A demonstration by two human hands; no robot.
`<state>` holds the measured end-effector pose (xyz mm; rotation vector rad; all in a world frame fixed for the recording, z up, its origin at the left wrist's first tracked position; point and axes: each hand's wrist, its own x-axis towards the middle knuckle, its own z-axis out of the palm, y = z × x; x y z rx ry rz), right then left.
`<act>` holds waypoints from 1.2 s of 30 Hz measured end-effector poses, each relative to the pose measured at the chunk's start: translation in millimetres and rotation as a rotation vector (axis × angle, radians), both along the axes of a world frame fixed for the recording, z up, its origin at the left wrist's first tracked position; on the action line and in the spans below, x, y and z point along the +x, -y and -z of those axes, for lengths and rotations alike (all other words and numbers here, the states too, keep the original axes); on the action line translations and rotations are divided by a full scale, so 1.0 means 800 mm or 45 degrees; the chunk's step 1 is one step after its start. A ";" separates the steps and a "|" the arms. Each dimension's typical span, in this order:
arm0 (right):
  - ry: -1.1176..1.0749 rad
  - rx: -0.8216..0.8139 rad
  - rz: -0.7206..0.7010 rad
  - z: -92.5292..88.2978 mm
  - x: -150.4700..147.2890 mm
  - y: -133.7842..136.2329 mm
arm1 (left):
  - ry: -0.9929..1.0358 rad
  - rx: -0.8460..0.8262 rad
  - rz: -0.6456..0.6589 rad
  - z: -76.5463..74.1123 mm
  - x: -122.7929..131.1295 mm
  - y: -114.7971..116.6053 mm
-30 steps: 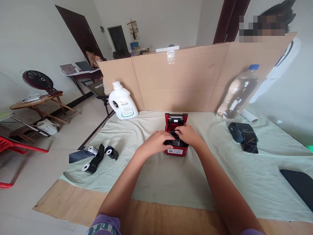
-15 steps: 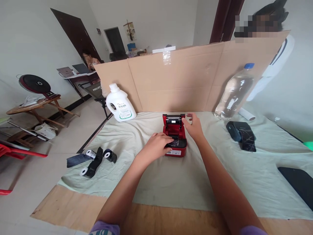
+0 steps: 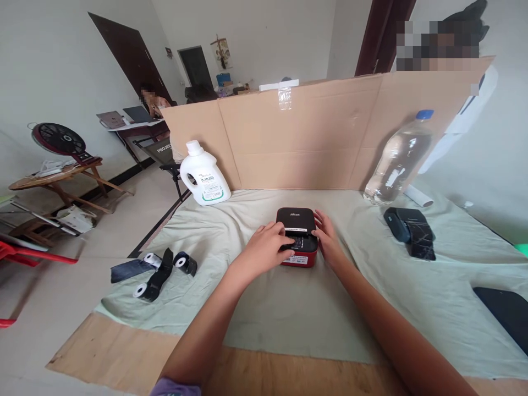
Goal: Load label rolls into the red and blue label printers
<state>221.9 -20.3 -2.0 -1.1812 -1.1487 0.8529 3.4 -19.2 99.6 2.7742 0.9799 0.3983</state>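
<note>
A small red label printer (image 3: 299,219) with a black lid stands on the cloth in front of me. Its lid is lowered, and white print and a white strip show on top. My left hand (image 3: 267,246) holds the printer's front left, with fingers on the black top panel and the thumb near the labelled front face. At the right side, my right hand (image 3: 329,237) rests its fingers along the printer and its thumb by the lid's edge. Whatever lies inside the printer is hidden.
Several black-and-white rolls (image 3: 153,285) lie on the left. A white detergent bottle (image 3: 206,179) and a clear water bottle (image 3: 398,159) stand before a cardboard panel (image 3: 289,148). To the right are a black device (image 3: 406,226) and a dark flat object (image 3: 503,316). People are beyond the panel.
The printer's lid has swung down from upright, covering the red interior and roller. My right hand has come down from beside the raised lid to the printer's right side. My left hand stays at the front.
</note>
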 end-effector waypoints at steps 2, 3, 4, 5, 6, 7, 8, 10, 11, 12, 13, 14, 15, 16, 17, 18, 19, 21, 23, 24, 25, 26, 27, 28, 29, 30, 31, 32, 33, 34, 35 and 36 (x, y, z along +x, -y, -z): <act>-0.089 -0.012 -0.061 0.011 -0.001 -0.004 | 0.152 -0.024 -0.093 0.008 -0.003 -0.014; -0.116 -0.021 -0.079 0.014 -0.001 -0.005 | 0.260 -0.057 -0.175 0.016 -0.004 -0.024; -0.135 -0.034 -0.089 0.016 -0.002 -0.007 | 0.379 -0.122 -0.265 0.024 -0.005 -0.034; -0.150 -0.049 -0.092 0.017 -0.003 -0.008 | 0.501 -0.236 -0.347 0.034 -0.007 -0.045; -0.166 -0.063 -0.090 0.017 -0.004 -0.008 | 0.615 -0.400 -0.409 0.044 -0.009 -0.055; -0.190 -0.076 -0.088 0.017 -0.005 -0.008 | 0.707 -0.604 -0.440 0.053 -0.011 -0.064; -0.226 -0.084 -0.086 0.018 -0.005 -0.008 | 0.777 -0.817 -0.443 0.060 -0.012 -0.071; -0.341 -0.086 -0.085 0.019 -0.006 -0.009 | 0.874 -1.168 -0.391 0.070 -0.015 -0.078; -0.406 -0.082 -0.090 0.020 -0.006 -0.010 | 0.913 -1.274 -0.355 0.073 -0.016 -0.079; -0.462 -0.074 -0.099 0.022 -0.006 -0.011 | 0.946 -1.336 -0.328 0.074 -0.016 -0.078; -0.505 -0.063 -0.110 0.023 -0.005 -0.012 | 0.973 -1.368 -0.315 0.074 -0.016 -0.076; -0.534 -0.052 -0.120 0.024 -0.005 -0.013 | 0.992 -1.382 -0.319 0.073 -0.015 -0.074; -0.550 -0.042 -0.125 0.024 -0.005 -0.014 | 1.002 -1.386 -0.331 0.072 -0.014 -0.072; -0.555 -0.033 -0.123 0.024 -0.005 -0.014 | 1.007 -1.380 -0.349 0.072 -0.012 -0.070; -0.554 -0.022 -0.116 0.024 -0.006 -0.014 | 1.009 -1.374 -0.364 0.071 -0.011 -0.069; -0.552 -0.012 -0.107 0.024 -0.007 -0.013 | 1.012 -1.370 -0.375 0.071 -0.010 -0.068; -0.548 -0.003 -0.104 0.023 -0.009 -0.012 | 1.016 -1.371 -0.378 0.071 -0.010 -0.067; -0.537 0.028 -0.116 0.022 -0.012 -0.008 | 1.027 -1.384 -0.373 0.072 -0.010 -0.067; -0.530 0.059 -0.138 0.022 -0.016 -0.004 | 1.037 -1.392 -0.373 0.073 -0.010 -0.068; -0.530 0.067 -0.143 0.022 -0.017 -0.002 | 1.041 -1.391 -0.374 0.073 -0.010 -0.068; -0.533 0.068 -0.141 0.022 -0.018 -0.001 | 1.045 -1.387 -0.379 0.073 -0.011 -0.068; -0.542 0.064 -0.136 0.021 -0.018 -0.001 | 1.046 -1.380 -0.386 0.073 -0.010 -0.068; -0.552 0.054 -0.131 0.021 -0.018 -0.001 | 1.047 -1.372 -0.394 0.072 -0.010 -0.068; -0.563 0.043 -0.125 0.020 -0.018 -0.001 | 1.046 -1.362 -0.401 0.071 -0.010 -0.067; -0.571 0.033 -0.120 0.019 -0.018 -0.001 | 1.042 -1.354 -0.404 0.071 -0.009 -0.067; -0.578 0.023 -0.118 0.018 -0.018 -0.002 | 1.039 -1.347 -0.403 0.070 -0.009 -0.066; -0.584 0.014 -0.113 0.017 -0.017 -0.003 | 1.038 -1.340 -0.400 0.070 -0.009 -0.066; -0.590 0.006 -0.107 0.017 -0.017 -0.004 | 1.039 -1.331 -0.394 0.070 -0.009 -0.065; -0.596 0.002 -0.100 0.016 -0.017 -0.005 | 1.040 -1.325 -0.388 0.071 -0.009 -0.066; -0.603 -0.001 -0.092 0.016 -0.017 -0.006 | 1.041 -1.318 -0.381 0.072 -0.009 -0.066; -0.612 -0.004 -0.084 0.016 -0.017 -0.007 | 1.044 -1.309 -0.377 0.074 -0.009 -0.067; -0.621 -0.009 -0.077 0.016 -0.017 -0.008 | 1.046 -1.300 -0.373 0.075 -0.009 -0.068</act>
